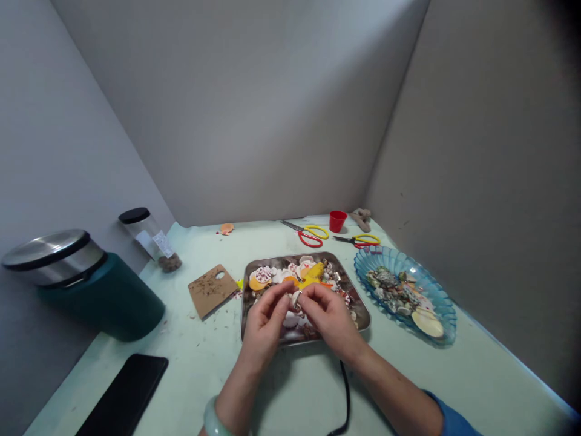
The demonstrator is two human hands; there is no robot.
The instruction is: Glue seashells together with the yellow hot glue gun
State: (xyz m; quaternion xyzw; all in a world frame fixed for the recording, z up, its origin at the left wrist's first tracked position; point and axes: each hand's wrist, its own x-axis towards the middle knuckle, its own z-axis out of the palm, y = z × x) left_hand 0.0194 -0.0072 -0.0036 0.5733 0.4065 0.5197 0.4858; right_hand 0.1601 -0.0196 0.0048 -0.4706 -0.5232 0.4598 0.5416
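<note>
Over the near part of a metal tray (363,316), my left hand (267,316) and my right hand (333,318) meet, fingertips bent inward. Between them they pinch a small whitish piece (295,298) that looks like a shell; the fingers partly cover it. Inside the tray lie several white and orange shells (259,277), some speckled dark red, and a bright yellow piece (313,274). Smaller bits fill the tray around these. Part of the tray's contents is hidden by my hands.
A blue scalloped dish (447,315) of shells stands right. Two pairs of scissors (310,236) (358,240), a red cup (337,221) and driftwood-like lump (362,219) lie behind. Left are a brown board (211,290), clear jar (152,239), teal bottle (104,297) and phone (124,393). A black cable (347,393) runs in front.
</note>
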